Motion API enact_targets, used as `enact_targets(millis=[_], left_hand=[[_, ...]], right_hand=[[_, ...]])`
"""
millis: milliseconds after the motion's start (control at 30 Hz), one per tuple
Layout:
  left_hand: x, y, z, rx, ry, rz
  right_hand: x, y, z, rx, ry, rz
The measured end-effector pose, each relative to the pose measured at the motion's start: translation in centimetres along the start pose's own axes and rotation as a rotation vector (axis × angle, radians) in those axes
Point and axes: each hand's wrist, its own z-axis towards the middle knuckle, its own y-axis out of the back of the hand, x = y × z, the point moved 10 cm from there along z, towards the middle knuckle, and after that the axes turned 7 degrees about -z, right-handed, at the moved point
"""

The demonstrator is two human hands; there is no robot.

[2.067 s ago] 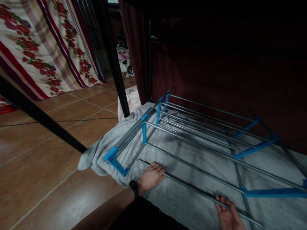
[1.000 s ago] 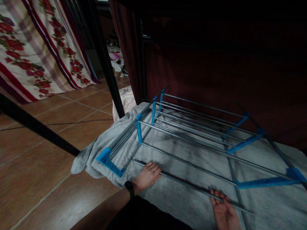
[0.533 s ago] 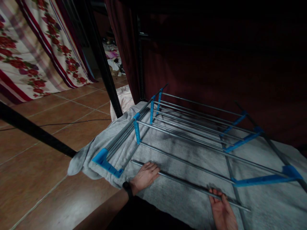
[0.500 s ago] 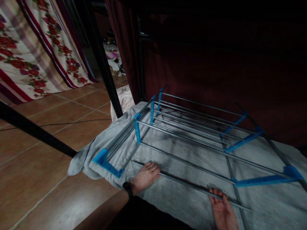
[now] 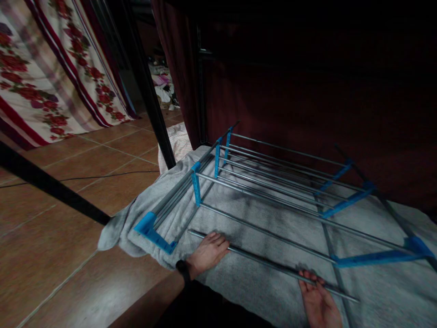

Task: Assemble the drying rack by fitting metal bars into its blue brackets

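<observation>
Metal rod (image 5: 262,261), straight, partly hidden: our left hand (image 5: 210,250) grips it, our right hand (image 5: 318,297) (cut off below) half-curls around.

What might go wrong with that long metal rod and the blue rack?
The metal rod might slip: the right hand seems to hold it mostly with the fingers, while the left hand grips from above.
Its left end pokes out near the blue corner piece, so it might bump that.
The rack could wobble, since the gray blanket under it looks soft and bunched at one side.
</observation>
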Motion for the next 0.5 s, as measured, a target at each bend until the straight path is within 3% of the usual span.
enact_targets(millis=[500], left_hand=[[0.43, -0.24, 0.21, 0.016, 0.037, -0.049]], right_hand=[[0.08, -0.1, -0.12, -0.016, -0.002, -0.021]])
